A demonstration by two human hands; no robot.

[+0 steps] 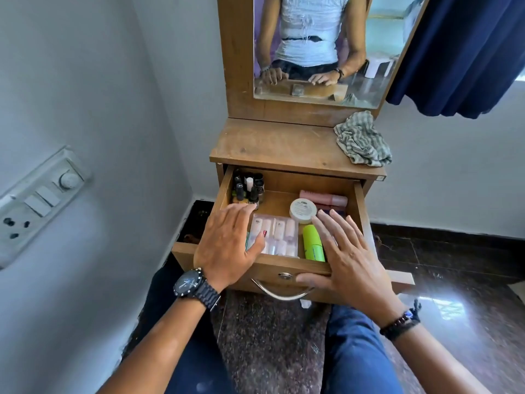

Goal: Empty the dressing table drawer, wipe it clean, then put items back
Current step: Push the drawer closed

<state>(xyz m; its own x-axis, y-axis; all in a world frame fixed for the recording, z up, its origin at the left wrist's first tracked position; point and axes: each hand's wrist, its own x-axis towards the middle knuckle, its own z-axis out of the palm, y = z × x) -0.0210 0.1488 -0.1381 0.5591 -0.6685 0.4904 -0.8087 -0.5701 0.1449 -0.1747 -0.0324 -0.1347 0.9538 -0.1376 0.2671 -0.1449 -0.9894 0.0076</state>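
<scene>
While both hands hover flat with fingers spread, holding nothing, the left hand [227, 245] and right hand [348, 255] sit over the open drawer [284, 265], still full of cosmetics; a striped cloth [362, 140] lies far right on the desk [272, 146].

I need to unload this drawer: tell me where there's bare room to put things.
The dressing table top is bare wood from its left edge to the striped cloth at the right corner. The drawer is crowded: nail polish bottles, clear packet, white jar, green tube.
</scene>
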